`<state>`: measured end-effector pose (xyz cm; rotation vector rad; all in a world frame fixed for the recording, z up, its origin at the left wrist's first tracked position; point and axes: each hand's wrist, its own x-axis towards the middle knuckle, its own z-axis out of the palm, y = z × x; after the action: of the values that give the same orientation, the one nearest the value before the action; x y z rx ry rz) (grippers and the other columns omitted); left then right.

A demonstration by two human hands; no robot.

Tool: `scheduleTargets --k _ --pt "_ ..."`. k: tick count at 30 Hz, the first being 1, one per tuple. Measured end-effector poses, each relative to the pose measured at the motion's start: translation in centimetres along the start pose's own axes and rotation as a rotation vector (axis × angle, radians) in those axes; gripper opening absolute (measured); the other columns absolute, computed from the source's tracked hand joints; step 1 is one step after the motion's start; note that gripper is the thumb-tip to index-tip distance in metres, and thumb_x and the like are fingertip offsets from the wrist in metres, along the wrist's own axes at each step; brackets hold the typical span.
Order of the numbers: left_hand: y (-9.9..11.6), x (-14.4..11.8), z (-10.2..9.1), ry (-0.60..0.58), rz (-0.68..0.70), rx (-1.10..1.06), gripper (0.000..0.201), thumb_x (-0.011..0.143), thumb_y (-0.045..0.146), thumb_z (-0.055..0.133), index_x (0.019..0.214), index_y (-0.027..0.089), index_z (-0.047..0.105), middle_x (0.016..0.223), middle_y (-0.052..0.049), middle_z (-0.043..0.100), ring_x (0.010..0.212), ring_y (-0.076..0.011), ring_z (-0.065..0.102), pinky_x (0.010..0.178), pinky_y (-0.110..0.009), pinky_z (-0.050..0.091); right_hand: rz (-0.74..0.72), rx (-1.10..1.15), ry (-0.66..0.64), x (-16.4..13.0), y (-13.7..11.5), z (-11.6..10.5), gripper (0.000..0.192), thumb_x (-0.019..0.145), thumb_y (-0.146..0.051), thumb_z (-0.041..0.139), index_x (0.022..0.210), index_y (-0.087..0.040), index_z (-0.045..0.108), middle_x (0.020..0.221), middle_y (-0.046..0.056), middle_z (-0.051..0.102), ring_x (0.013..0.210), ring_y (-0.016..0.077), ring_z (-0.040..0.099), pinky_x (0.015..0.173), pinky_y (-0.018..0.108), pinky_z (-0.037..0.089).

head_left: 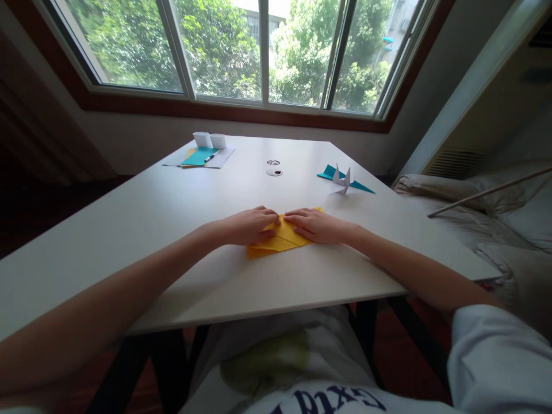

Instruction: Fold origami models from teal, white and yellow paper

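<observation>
A sheet of yellow paper (282, 237), folded and creased, lies on the white table in front of me. My left hand (252, 225) rests on its left part, with the fingers laid on the far side and the thumb nearer to me. On the right, my right hand (317, 225) presses down with its fingers stretched flat and pointing left. The fingertips of both hands almost meet at the far middle of the paper. Neither hand is wrapped round it. Parts of the paper under the hands are hidden.
Behind my right hand stand a blue folded paper plane (362, 186) and a white folded paper figure (342, 179). At the far left, a stack of blue paper (200, 156) holds a pen (211, 156) beside two white paper pieces (202, 140). A round cable cover (274, 172) sits mid-table.
</observation>
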<state>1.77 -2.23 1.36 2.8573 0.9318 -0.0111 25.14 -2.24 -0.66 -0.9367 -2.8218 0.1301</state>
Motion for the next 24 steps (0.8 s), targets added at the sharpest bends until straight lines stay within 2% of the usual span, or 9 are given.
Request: scheduleTargets --k 2,4,6,9,14,17,21,24 --pt "0.3 -0.1 0.0 -0.062 -0.032 -0.012 0.051 0.089 0.044 0.037 0.133 0.017 0.041 0.138 -0.011 0.043 0.127 -0.0246 0.036 0.103 -0.037 0.030 0.032 0.036 -0.054 0.1 -0.1 0.2 0.048 0.093 -0.036 0.031 0.137 -0.018 0.039 0.142 0.010 0.039 0.130 0.0232 0.036 0.108 0.043 0.028" --pt "0.6 -0.2 0.0 -0.163 -0.075 -0.043 0.065 0.089 0.054 0.030 0.144 0.019 0.023 0.149 -0.011 0.025 0.136 -0.0265 0.021 0.107 -0.043 0.021 0.088 0.082 -0.133 0.1 -0.1 0.1 0.056 0.093 -0.044 0.029 0.142 -0.018 0.029 0.148 0.010 0.028 0.136 0.0238 0.025 0.111 0.044 0.020" --pt "0.7 -0.4 0.0 -0.262 -0.112 -0.082 0.073 0.087 0.061 0.025 0.147 0.022 0.008 0.153 -0.009 0.008 0.139 -0.0280 0.008 0.109 -0.048 0.013 0.159 0.128 -0.212 0.0 0.0 -0.2 0.065 0.090 -0.054 0.026 0.145 -0.020 0.020 0.152 0.009 0.017 0.139 0.0258 0.014 0.112 0.048 0.014" --pt "0.6 -0.6 -0.3 -0.349 -0.153 -0.109 0.081 0.083 0.068 0.026 0.146 0.026 -0.002 0.153 -0.007 -0.004 0.140 -0.0298 -0.001 0.108 -0.051 0.009 0.257 0.153 -0.326 -0.3 0.4 -0.9 0.081 0.084 -0.067 0.027 0.147 -0.021 0.005 0.153 0.007 0.002 0.140 0.0289 0.001 0.112 0.052 0.005" --pt "-0.2 -1.4 -1.2 -0.454 -0.239 -0.068 0.101 0.073 0.074 0.036 0.144 0.020 -0.011 0.151 -0.010 -0.010 0.139 -0.0316 -0.004 0.108 -0.052 0.010 0.375 0.137 -0.473 -1.6 2.2 -2.3 0.106 0.071 -0.077 0.039 0.146 -0.017 -0.007 0.152 0.007 -0.009 0.139 0.0305 -0.008 0.112 0.053 0.002" --pt "-0.5 -2.0 -2.0 -0.472 -0.306 -0.038 0.111 0.067 0.075 0.046 0.145 0.017 -0.006 0.151 -0.013 -0.006 0.139 -0.0339 0.001 0.108 -0.053 0.010 0.439 0.128 -0.513 -2.3 3.2 -3.0 0.115 0.065 -0.078 0.046 0.145 -0.016 -0.008 0.153 0.009 -0.009 0.139 0.0318 -0.008 0.112 0.051 0.002" --pt "-0.6 -2.6 -2.7 -0.453 -0.366 -0.022 0.112 0.063 0.074 0.052 0.146 0.016 0.006 0.151 -0.015 0.004 0.138 -0.0356 0.008 0.108 -0.054 0.011 0.421 0.128 -0.527 -2.6 3.7 -3.4 0.126 0.057 -0.076 0.057 0.145 -0.015 -0.007 0.152 0.011 -0.010 0.138 0.0340 -0.009 0.112 0.051 0.000" --pt "-0.8 -2.7 -3.0 -0.462 -0.369 -0.025 0.113 0.062 0.072 0.054 0.146 0.015 0.005 0.151 -0.015 0.004 0.138 -0.0354 0.008 0.108 -0.054 0.011 0.367 0.118 -0.496 -2.7 3.6 -3.7 0.127 0.054 -0.073 0.063 0.146 -0.016 -0.003 0.153 0.011 -0.009 0.139 0.0333 -0.009 0.112 0.050 0.001"
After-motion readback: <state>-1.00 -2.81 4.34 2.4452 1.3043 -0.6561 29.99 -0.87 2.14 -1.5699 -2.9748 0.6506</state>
